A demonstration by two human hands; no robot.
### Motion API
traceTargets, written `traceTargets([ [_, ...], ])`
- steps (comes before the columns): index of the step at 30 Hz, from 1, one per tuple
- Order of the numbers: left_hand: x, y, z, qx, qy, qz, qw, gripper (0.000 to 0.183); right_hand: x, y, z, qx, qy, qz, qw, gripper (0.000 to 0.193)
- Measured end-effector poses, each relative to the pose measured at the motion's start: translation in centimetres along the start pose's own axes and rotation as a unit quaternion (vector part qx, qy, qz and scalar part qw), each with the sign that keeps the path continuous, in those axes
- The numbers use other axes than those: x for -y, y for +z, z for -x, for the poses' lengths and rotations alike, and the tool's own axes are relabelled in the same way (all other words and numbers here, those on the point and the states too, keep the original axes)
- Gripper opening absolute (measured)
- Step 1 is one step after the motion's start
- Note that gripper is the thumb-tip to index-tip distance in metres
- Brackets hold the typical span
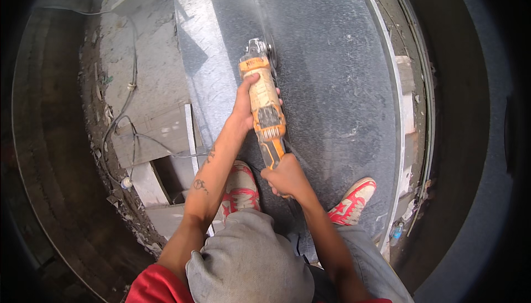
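Observation:
An orange and cream angle grinder (265,104) is held in both hands, its head pointing away from me. My left hand (243,98) wraps round the body behind the gear head, thumb on top. Closed round the rear handle is my right hand (289,177). The cutting disc (271,53) stands on edge at the right of the head, down at the dark grey stone slab (337,93). Pale dust and a thin line run along the slab ahead of the disc. Whether the disc touches the stone cannot be made out.
My feet in red and white shoes (353,200) stand on the slab. A grey cable (128,104) with joints winds over pale boards (149,71) at the left. A light strip edges the slab on the right, beside pipes (428,115) and rubble. A blue bottle (396,231) lies near there.

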State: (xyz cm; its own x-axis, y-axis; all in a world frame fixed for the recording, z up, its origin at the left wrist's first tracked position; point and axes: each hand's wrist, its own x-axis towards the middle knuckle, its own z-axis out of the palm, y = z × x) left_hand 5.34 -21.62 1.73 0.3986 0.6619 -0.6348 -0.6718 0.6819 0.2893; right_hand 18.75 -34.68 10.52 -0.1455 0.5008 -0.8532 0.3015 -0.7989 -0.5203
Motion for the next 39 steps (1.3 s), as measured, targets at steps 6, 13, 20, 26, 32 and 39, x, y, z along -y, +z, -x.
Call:
traceTargets([
  [6, 1.0, 0.3, 0.2, -0.030, -0.011, 0.003, 0.999, 0.054, 0.7, -0.7, 0.9, 0.003, 0.032, 0.021, 0.999, 0.021],
  [13, 2.7, 0.1, 2.0, -0.025, 0.007, -0.012, 1.000, 0.054, -1.2, 0.1, 2.2, -0.008, 0.062, 0.033, 0.997, 0.023],
  [20, -0.1, 0.2, -0.4, -0.031, -0.006, -0.008, 0.999, 0.054, 1.1, -0.7, -0.1, 0.012, 0.006, 0.004, 1.000, 0.020],
  [26, 2.3, 0.2, 1.9, -0.030, 0.004, -0.026, 0.999, 0.054, -0.7, 0.0, 1.9, -0.009, 0.062, 0.042, 0.997, 0.022],
  [32, 2.9, 0.2, 2.8, -0.022, -0.002, -0.025, 0.999, 0.054, -1.0, 0.3, 2.9, -0.012, 0.077, 0.046, 0.996, 0.024],
  [39, 3.4, -0.1, 3.0, -0.029, -0.006, -0.025, 0.999, 0.057, -1.4, 0.4, 3.2, -0.012, 0.074, 0.039, 0.996, 0.025],
])
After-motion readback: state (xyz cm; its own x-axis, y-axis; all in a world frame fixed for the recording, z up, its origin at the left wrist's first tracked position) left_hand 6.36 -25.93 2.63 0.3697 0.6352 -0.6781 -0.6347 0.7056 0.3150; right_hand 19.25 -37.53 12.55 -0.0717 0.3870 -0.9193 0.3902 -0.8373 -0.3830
